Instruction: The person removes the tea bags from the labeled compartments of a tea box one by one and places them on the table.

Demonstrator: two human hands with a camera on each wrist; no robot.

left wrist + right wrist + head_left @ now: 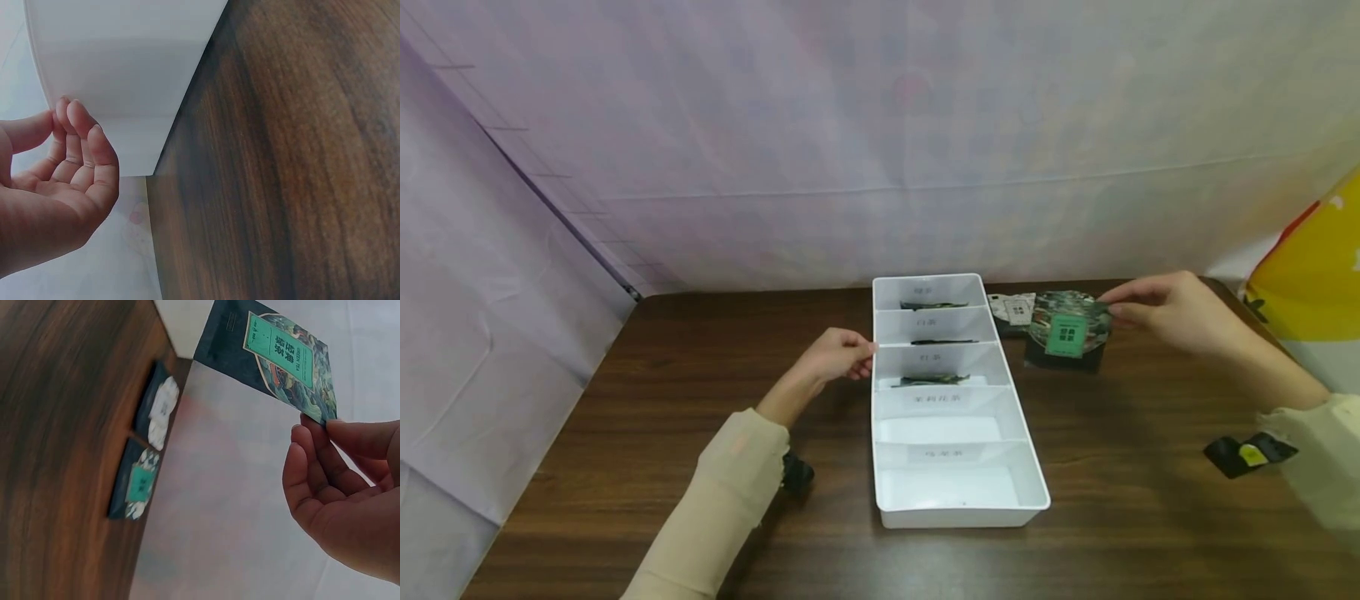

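My right hand pinches a green tea sachet by one corner between thumb and fingers. The sachet is dark with a green label and is held up to the right of a white divided box. My left hand pinches the box's left rim with thumb and fingertips. Thin sachets stand in the three farthest compartments: one in the farthest, another in the second, more in the third. Printed labels mark the compartments, and the two nearest hold nothing visible.
On the brown table, a white-labelled sachet and another green-labelled one lie beyond the box's right side. A pale curtain hangs behind the table's far edge. Something yellow is at the far right.
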